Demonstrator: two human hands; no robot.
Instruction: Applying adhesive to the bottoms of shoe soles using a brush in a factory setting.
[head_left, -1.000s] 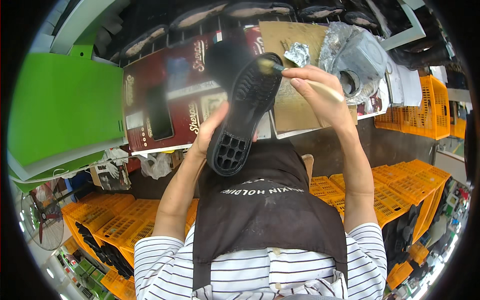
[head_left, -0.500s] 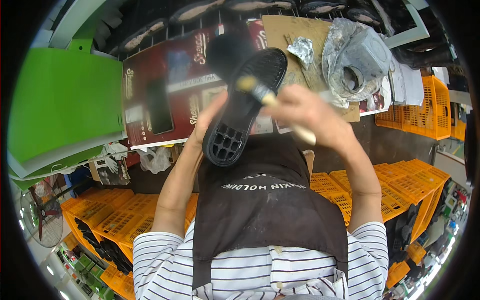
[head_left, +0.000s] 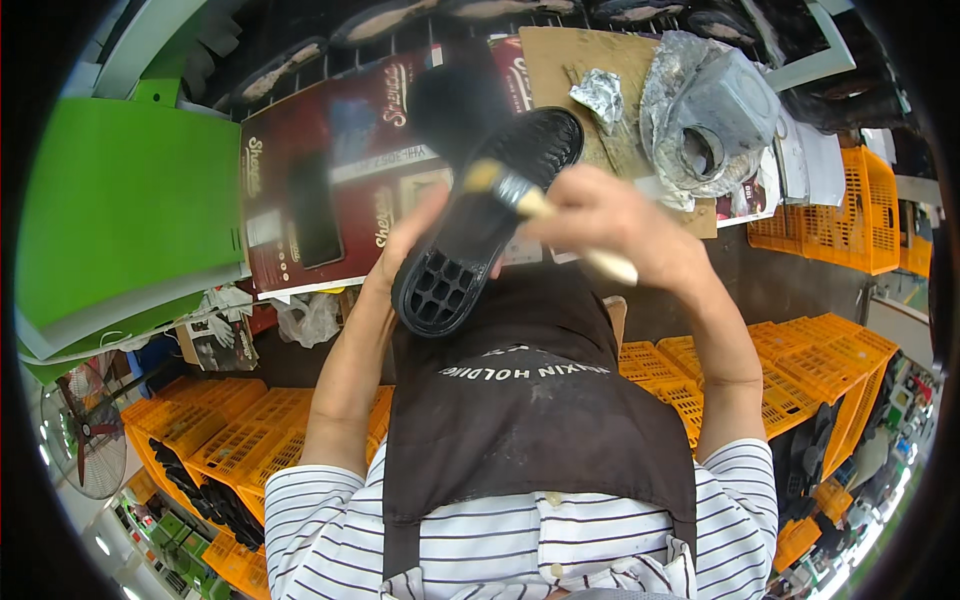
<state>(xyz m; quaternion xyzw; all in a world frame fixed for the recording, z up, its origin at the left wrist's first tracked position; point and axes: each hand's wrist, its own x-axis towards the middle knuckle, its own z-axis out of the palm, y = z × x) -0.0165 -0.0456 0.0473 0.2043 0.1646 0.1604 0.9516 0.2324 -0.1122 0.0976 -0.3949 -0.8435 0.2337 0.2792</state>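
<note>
A black shoe sole is held up over my lap with its grid-patterned heel toward me. My left hand grips it from the left side and underneath. My right hand holds a small brush with a pale handle and a metal ferrule. The brush tip rests on the middle of the sole. I wear a dark apron over a striped shirt.
Ahead lies a dark red printed carton sheet and brown cardboard. A foil-wrapped pot stands at the upper right beside crumpled foil. Green boards lean at the left. Orange crates stand low on both sides; a fan at lower left.
My right hand has drawn the brush from the toe end of the sole down toward its middle. The sole has lowered slightly, still held by my left hand.
</note>
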